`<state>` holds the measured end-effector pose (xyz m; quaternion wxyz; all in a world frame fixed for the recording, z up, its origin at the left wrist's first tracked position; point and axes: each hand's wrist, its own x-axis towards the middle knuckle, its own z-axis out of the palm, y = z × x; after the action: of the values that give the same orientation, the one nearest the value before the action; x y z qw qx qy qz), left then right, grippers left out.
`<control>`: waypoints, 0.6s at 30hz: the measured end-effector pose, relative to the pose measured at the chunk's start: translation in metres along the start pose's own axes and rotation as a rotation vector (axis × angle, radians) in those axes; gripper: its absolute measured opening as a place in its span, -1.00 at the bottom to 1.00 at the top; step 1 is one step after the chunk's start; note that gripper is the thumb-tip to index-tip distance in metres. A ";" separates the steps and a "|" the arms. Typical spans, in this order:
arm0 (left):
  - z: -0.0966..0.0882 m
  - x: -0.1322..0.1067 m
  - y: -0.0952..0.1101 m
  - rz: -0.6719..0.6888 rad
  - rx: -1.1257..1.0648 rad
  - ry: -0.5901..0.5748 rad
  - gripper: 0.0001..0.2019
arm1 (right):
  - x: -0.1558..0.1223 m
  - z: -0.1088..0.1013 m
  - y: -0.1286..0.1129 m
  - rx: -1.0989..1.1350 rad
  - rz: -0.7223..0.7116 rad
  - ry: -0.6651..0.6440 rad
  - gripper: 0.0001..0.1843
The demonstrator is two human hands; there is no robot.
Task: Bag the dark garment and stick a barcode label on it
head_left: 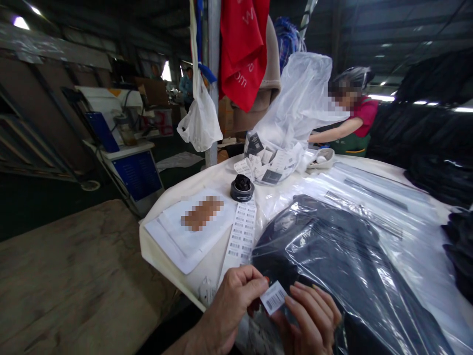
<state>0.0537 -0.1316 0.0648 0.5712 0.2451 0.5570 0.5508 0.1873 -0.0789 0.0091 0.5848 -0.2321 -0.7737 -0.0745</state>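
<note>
Dim warehouse hall, metal roof, ceiling lights. Far left: one blue-panelled machine (137,173) on a stand, with a wooden board (74,281) low in front of it. One white-covered surface (162,256) fills the middle and right.

On the surface, left to right:
- one stack of white sheets (185,236), the top sheet partly blurred;
- one long strip of barcode labels (241,235), running from the ink pot toward the near edge;
- one round black pot (242,188) just behind the strip's far end;
- one clear bag of tags (275,162), open top standing up, many white and dark tags inside, too many to count;
- one dark garment in a clear bag (332,266), lying flat, taking up most of the near right side;
- flat clear bags (384,197) spread beyond it, number not readable;
- dark garments (458,246) piled at the right edge.

Above the middle: one white bag (201,123) hanging from a post, one red cloth (244,49) beside it.

Hands: left hand (232,308) pinches one small barcode label (273,297) between thumb and forefinger at its left edge. Right hand (312,315) touches the label's right edge with its fingertips, fingers bent, resting on the bagged garment's near corner. The label sits between both hands, just above the bag's near edge.

Behind, right: one other person (354,123) in red, arm reaching to the surface.
</note>
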 end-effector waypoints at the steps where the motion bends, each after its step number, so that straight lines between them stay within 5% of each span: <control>1: 0.003 0.000 -0.001 0.003 0.000 0.000 -0.72 | -0.001 -0.002 0.001 0.003 0.000 0.002 -0.81; 7: 0.016 0.002 -0.013 0.054 0.104 0.001 -0.73 | -0.009 -0.012 0.004 -0.023 -0.005 0.000 -0.79; 11: 0.019 0.010 -0.021 0.327 0.432 0.133 -0.72 | -0.005 -0.029 0.010 -0.048 -0.129 -0.076 -0.85; 14: 0.023 0.025 -0.005 0.499 0.595 0.153 -0.72 | 0.019 -0.052 0.037 0.030 -0.225 -0.304 -0.82; 18: 0.049 0.061 0.040 0.552 0.692 -0.050 -0.73 | 0.059 -0.080 0.108 0.061 0.091 -0.720 -0.70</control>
<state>0.0700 -0.0499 0.0909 0.3005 0.5747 0.6081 0.4579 0.2925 0.0013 0.0725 0.2843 -0.2602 -0.9207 0.0612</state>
